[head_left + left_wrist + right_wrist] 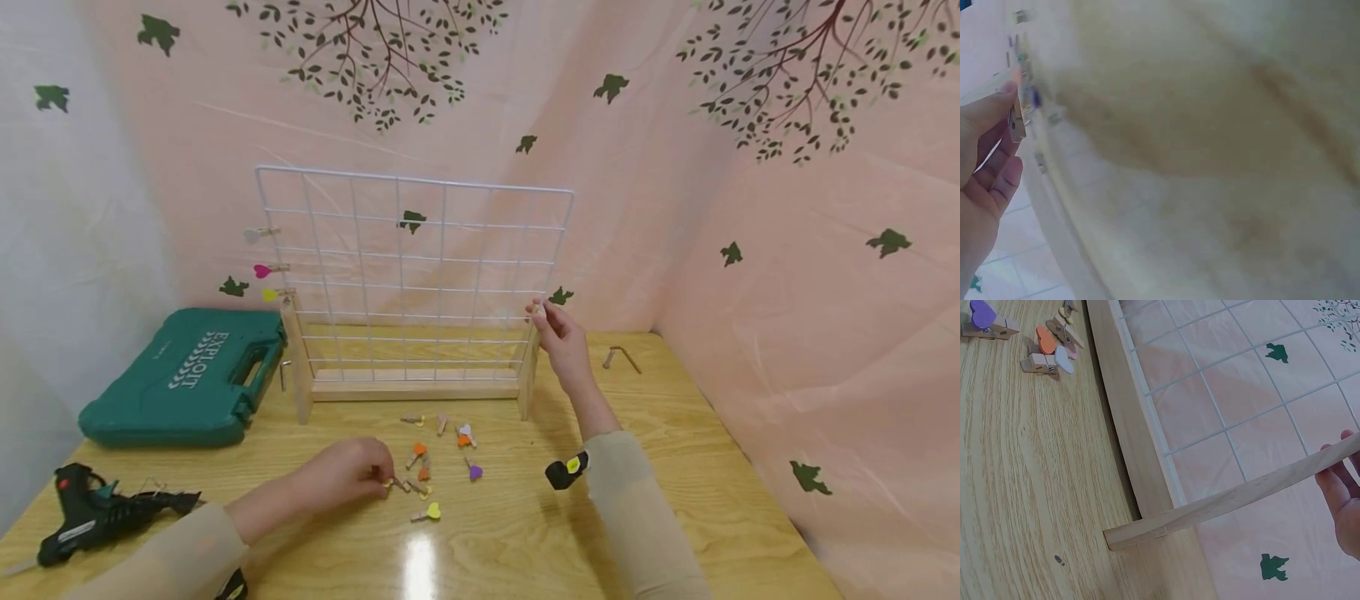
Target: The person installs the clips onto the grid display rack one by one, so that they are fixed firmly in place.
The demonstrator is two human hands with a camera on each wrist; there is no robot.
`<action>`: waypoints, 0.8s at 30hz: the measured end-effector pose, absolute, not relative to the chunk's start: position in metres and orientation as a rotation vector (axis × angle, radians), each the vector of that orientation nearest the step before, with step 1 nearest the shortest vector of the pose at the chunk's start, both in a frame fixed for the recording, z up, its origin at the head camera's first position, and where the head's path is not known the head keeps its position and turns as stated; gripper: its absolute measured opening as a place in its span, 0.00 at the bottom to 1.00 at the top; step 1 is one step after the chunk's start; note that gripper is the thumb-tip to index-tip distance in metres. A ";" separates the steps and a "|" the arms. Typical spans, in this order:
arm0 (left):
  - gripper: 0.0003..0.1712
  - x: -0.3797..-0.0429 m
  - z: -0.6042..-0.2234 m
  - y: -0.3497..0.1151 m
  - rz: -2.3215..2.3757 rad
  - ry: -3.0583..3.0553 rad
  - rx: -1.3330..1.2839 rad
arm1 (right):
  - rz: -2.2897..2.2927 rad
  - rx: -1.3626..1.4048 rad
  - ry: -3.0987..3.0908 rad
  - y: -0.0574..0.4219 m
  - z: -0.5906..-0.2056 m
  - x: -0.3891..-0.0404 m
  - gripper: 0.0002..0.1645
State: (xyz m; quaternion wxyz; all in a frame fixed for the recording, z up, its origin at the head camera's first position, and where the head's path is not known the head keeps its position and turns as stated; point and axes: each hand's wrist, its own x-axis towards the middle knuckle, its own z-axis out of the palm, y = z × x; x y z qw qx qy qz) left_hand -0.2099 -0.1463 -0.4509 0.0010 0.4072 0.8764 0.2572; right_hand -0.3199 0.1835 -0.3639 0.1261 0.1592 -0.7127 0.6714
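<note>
Low over the table, my left hand [337, 473] pinches a small wooden clothespin [1017, 125] between thumb and fingers, beside a loose group of clothespins. These carry heart shapes, among them a purple-heart clothespin [475, 471] and a yellow-heart clothespin [427, 513]. My right hand [564, 340] is raised at the right edge of a white wire grid [442, 250], near the top of its wooden post [528, 375]. Its fingertips pinch a small pale clothespin [539, 307], mostly hidden by the fingers. Three heart clothespins, including a pink one [262, 271], are clipped along the grid's left edge.
A green tool case [172, 383] lies left of the grid's wooden base [412, 390]. Nearer on the left is a black glue gun [105, 517] with its cord. A bent hex key [626, 358] lies on the table at the right. Printed fabric hangs behind.
</note>
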 end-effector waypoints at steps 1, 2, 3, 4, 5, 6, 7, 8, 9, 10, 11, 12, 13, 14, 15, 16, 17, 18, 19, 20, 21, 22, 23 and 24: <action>0.07 -0.210 -0.449 -0.147 0.823 2.756 1.240 | 1.948 0.461 -2.081 0.183 -0.364 -0.320 0.23; 0.07 -0.211 -0.447 -0.148 0.839 2.759 1.203 | 1.945 0.459 -2.084 0.183 -0.363 -0.320 0.23; 0.07 -0.212 -0.445 -0.149 0.847 2.768 1.168 | 1.946 0.458 -2.084 0.183 -0.363 -0.320 0.23; 0.07 -0.214 -0.442 -0.150 0.864 2.774 1.144 | 1.951 0.457 -2.079 0.183 -0.363 -0.320 0.23; 0.06 -0.215 -0.438 -0.152 0.878 2.780 1.126 | 1.949 0.454 -2.082 0.183 -0.362 -0.320 0.23; 0.07 -0.216 -0.434 -0.153 0.898 2.780 1.106 | 1.948 0.452 -2.083 0.183 -0.362 -0.320 0.23; 0.07 -0.218 -0.429 -0.154 0.921 2.783 1.106 | 1.952 0.453 -2.080 0.183 -0.362 -0.320 0.23; 0.07 -0.219 -0.424 -0.155 0.947 2.797 1.122 | 1.951 0.454 -2.080 0.183 -0.362 -0.320 0.23; 0.07 -0.221 -0.418 -0.157 0.970 2.818 1.137 | 1.948 0.456 -2.080 0.183 -0.362 -0.320 0.23; 0.08 -0.222 -0.412 -0.159 1.001 2.837 1.153 | 1.943 0.457 -2.084 0.183 -0.361 -0.320 0.23; 0.08 -0.224 -0.406 -0.160 1.033 2.862 1.159 | 1.939 0.458 -2.087 0.183 -0.361 -0.320 0.23; 0.09 -0.225 -0.400 -0.162 1.062 2.892 1.162 | 1.940 0.457 -2.084 0.182 -0.361 -0.319 0.23; 0.09 -0.226 -0.394 -0.164 1.092 2.922 1.160 | 1.942 0.456 -2.082 0.182 -0.361 -0.319 0.23; 0.10 -0.228 -0.387 -0.166 1.121 2.947 1.140 | 1.944 0.454 -2.081 0.182 -0.361 -0.319 0.23; 0.10 -0.229 -0.381 -0.169 1.155 2.959 1.110 | 1.948 0.451 -2.079 0.182 -0.361 -0.319 0.23; 0.10 -0.229 -0.374 -0.171 1.184 2.972 1.080 | 1.956 0.451 -2.076 0.182 -0.361 -0.318 0.23; 0.10 -0.230 -0.367 -0.173 1.215 2.984 1.047 | 1.960 0.448 -2.073 0.182 -0.361 -0.318 0.22; 0.09 -0.231 -0.360 -0.176 1.227 3.009 1.016 | 1.967 0.447 -2.068 0.182 -0.361 -0.318 0.22; 0.08 -0.231 -0.353 -0.179 1.233 3.047 0.987 | 1.971 0.447 -2.068 0.182 -0.361 -0.318 0.22; 0.06 -0.232 -0.346 -0.182 1.257 3.073 0.942 | 1.973 0.447 -2.067 0.182 -0.361 -0.318 0.22; 0.05 -0.232 -0.340 -0.185 1.279 3.114 0.898 | 1.973 0.449 -2.069 0.182 -0.361 -0.318 0.22; 0.03 -0.233 -0.333 -0.188 1.308 3.153 0.847 | 1.971 0.450 -2.072 0.182 -0.361 -0.318 0.22; 0.03 -0.234 -0.326 -0.191 1.344 3.189 0.791 | 1.970 0.449 -2.074 0.182 -0.362 -0.319 0.23; 0.04 -0.235 -0.320 -0.195 1.388 3.226 0.727 | 1.973 0.448 -2.074 0.182 -0.362 -0.319 0.23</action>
